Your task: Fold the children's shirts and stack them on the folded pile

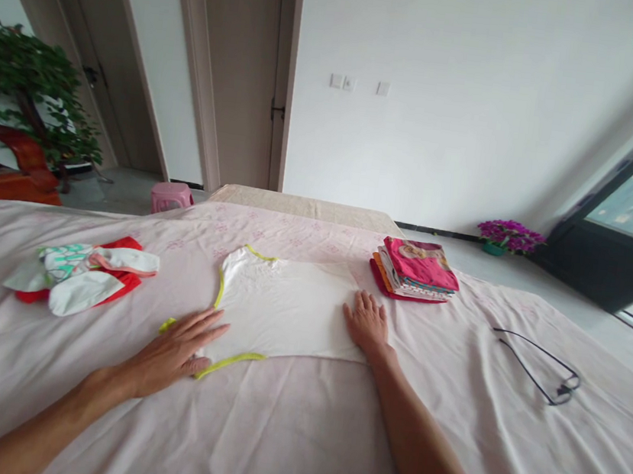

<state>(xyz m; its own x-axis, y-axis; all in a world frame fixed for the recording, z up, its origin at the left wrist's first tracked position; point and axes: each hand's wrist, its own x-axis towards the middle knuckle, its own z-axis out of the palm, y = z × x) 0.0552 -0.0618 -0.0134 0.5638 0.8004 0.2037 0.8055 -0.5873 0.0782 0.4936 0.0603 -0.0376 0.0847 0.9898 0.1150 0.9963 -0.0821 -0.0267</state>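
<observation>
**On pink floral cloth [292, 434], a thin white yellow-trimmed fabric top [296, 308]**

It lay flat, my left hand [172, 350] spread at its trimmed end, my right hand [368, 326] spread at the hem. It seemed light, soft, limp, best held by its corners.

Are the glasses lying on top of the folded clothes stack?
No, the glasses lie on the bed cover, to the right of the folded clothes stack and apart from it.
</observation>
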